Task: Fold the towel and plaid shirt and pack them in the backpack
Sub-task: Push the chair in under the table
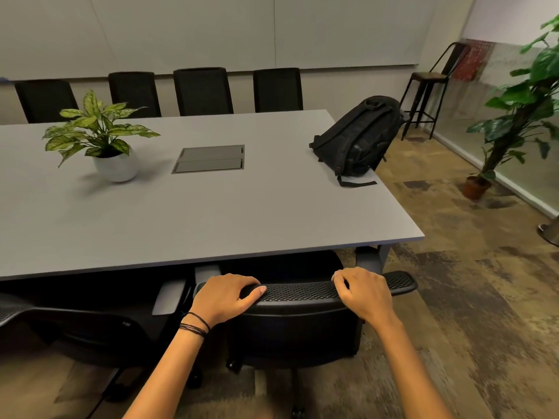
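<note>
Hands, left [225,294] and right [361,290], gripping mesh chair back [302,293], fingertips hidden, backpack [358,137] closed.

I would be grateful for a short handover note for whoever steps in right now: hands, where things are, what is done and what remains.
Left hand: gripping the top of the black office chair tucked at the near table edge.
Right hand: gripping the same chair top, further right.
Backpack: lying on the grey table at its far right corner; I cannot tell whether it is zipped.
Towel and plaid shirt: not clearly in view; a reddish cloth hangs by the stool, unclear what it is.
Done: nothing visible.
Left: find, fold, pack both.
</note>
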Action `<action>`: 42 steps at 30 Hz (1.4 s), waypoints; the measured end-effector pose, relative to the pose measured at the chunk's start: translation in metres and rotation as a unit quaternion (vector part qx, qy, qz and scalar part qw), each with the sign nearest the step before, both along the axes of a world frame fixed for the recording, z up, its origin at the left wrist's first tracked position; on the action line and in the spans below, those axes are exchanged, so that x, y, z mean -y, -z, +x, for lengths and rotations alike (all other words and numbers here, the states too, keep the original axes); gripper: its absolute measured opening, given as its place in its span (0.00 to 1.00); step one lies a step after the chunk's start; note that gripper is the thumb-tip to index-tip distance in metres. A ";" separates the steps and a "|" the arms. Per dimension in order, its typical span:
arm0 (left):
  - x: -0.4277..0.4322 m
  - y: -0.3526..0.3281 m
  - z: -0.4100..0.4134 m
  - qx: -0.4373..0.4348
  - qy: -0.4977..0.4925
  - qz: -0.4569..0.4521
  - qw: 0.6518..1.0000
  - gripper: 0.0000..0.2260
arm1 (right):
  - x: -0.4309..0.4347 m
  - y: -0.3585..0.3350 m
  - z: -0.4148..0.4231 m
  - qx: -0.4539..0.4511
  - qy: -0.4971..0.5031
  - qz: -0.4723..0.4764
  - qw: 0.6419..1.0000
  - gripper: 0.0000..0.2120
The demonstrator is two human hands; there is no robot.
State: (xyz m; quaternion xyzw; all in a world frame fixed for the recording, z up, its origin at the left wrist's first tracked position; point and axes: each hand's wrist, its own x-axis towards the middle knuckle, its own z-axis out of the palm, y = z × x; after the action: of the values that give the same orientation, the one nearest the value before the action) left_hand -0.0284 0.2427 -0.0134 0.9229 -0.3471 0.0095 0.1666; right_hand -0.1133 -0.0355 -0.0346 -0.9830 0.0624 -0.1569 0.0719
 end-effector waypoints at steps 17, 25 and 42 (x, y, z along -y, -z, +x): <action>0.018 0.000 0.056 0.004 -0.024 -0.029 0.999 0.45 | 0.018 -0.004 0.067 -0.037 0.000 0.030 0.999 0.21; 0.021 -0.002 0.090 0.010 -0.029 -0.009 0.999 0.48 | 0.017 -0.008 0.098 -0.054 -0.008 0.049 0.997 0.19; 0.041 -0.002 0.118 0.026 -0.003 0.020 0.999 0.35 | 0.043 -0.003 0.127 -0.049 0.006 0.084 0.995 0.20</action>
State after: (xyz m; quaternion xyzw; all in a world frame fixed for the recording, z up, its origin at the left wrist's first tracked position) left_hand 0.0896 0.2020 -0.0118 0.9265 -0.3489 0.0272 0.1385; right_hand 0.0142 -0.0789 -0.0314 -0.9796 0.0847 -0.1037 0.1499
